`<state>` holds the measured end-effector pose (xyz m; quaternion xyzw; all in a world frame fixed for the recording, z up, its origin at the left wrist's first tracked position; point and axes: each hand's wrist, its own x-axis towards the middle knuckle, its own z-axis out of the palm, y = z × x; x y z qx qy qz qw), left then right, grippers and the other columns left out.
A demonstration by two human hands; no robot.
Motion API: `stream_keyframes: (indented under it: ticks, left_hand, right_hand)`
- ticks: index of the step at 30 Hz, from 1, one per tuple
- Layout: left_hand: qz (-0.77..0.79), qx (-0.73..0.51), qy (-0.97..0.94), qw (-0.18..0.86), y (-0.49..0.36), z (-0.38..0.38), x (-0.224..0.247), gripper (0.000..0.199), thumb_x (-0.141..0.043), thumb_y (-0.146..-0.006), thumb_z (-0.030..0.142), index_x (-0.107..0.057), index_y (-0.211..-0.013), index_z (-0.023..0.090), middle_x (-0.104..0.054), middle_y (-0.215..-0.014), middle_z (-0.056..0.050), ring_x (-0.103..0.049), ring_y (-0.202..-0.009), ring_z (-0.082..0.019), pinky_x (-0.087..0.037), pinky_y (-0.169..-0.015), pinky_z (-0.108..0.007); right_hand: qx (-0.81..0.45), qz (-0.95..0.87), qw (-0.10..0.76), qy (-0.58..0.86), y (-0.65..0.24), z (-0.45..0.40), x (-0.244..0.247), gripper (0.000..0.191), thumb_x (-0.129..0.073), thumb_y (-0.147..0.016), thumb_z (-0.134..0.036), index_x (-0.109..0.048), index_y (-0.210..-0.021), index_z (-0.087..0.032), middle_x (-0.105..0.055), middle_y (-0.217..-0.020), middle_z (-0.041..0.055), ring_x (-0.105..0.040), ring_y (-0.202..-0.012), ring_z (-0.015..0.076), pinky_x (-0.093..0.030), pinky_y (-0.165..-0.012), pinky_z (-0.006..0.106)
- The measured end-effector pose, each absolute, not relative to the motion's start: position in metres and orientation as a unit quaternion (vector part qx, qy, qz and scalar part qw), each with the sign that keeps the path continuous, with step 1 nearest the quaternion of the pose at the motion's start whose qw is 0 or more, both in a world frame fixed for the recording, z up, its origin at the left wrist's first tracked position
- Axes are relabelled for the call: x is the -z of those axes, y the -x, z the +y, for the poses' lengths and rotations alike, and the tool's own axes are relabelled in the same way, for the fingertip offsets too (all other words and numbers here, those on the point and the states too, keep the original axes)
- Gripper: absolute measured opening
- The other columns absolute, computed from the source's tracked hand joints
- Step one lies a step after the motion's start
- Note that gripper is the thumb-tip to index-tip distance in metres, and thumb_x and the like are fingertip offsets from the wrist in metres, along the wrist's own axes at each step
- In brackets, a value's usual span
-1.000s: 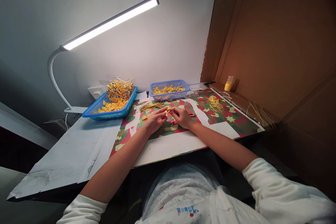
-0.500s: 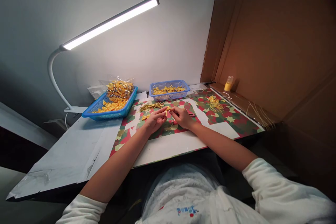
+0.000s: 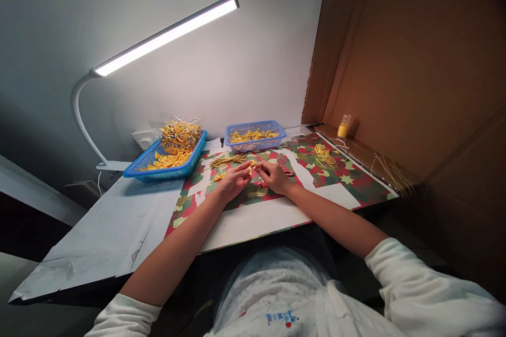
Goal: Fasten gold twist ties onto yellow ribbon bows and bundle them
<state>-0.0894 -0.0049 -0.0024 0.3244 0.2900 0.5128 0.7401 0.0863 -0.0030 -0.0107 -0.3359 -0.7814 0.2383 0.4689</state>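
Over the middle of the table, a small yellow ribbon bow (image 3: 252,164) is pinched between the thumb and fingers of my left hand (image 3: 234,183). My right hand (image 3: 273,177) meets it from the right, thumb and forefinger closed at the bow's edge; what exactly they pinch is too small to make out. Beside my left hand lies another yellow bow (image 3: 219,176). Just beyond both hands is a bundle of thin gold ties (image 3: 227,160). A small red-handled tool (image 3: 290,173) lies partly hidden behind my right hand.
A blue basket (image 3: 168,172) heaped with yellow bows stands at left, under a lit lamp (image 3: 169,34). A smaller blue basket (image 3: 256,145) of bows with ties sits at the back. At right are a pile of tied bows (image 3: 324,157), a yellow bottle (image 3: 343,126) and a cardboard wall (image 3: 399,73).
Almost nothing differs. Both hands stay at the bow in the same place, with only a very slight shift of the right fingers.
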Motion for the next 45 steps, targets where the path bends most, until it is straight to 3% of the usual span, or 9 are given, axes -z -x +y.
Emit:
stream_keyframes:
  ticks: [17,27,36,45]
  left_hand:
    - [0.282,-0.497,-0.362,0.736,0.0881,-0.0067,0.0047,0.030,-0.067,-0.070,-0.003,-0.075,-0.094,0.014,-0.072,-0.097,-0.006,-0.058,-0.064,-0.005,-0.048,-0.058,-0.013]
    - [0.282,-0.501,-0.354,0.738,0.0857,-0.0062,0.0057,0.029,-0.069,-0.066,-0.004,-0.074,-0.089,0.012,-0.070,-0.082,-0.004,-0.058,-0.059,-0.005,-0.048,-0.055,-0.013]
    - [0.295,-0.517,-0.373,0.712,0.0870,-0.0039,0.0082,0.027,-0.066,-0.069,0.007,-0.072,-0.095,0.010,-0.066,-0.074,-0.003,-0.056,-0.061,-0.007,-0.050,-0.061,-0.016]
    - [0.303,-0.527,-0.372,0.702,0.0862,-0.0025,0.0082,0.027,-0.070,-0.063,0.005,-0.074,-0.090,0.010,-0.065,-0.072,-0.002,-0.051,-0.057,-0.005,-0.047,-0.056,-0.015]
  right_hand:
    - [-0.253,-0.766,0.489,0.334,-0.0831,-0.0030,0.0161,0.017,-0.048,-0.089,-0.030,-0.057,-0.081,-0.019,-0.053,-0.058,-0.0025,-0.043,-0.051,0.0112,-0.034,-0.055,0.025]
    - [-0.258,-0.766,0.473,0.350,-0.0817,-0.0067,0.0133,0.017,-0.046,-0.090,-0.029,-0.058,-0.083,-0.018,-0.053,-0.061,-0.0020,-0.044,-0.053,0.0119,-0.035,-0.057,0.025]
    - [-0.282,-0.767,0.467,0.337,-0.0813,-0.0068,0.0119,0.018,-0.043,-0.092,-0.030,-0.057,-0.092,-0.020,-0.064,-0.080,0.0020,-0.056,-0.070,0.0151,-0.040,-0.067,0.027]
    - [-0.294,-0.766,0.468,0.329,-0.0826,-0.0048,0.0137,0.017,-0.045,-0.091,-0.032,-0.054,-0.083,-0.020,-0.057,-0.069,-0.0015,-0.049,-0.061,0.0128,-0.038,-0.062,0.026]
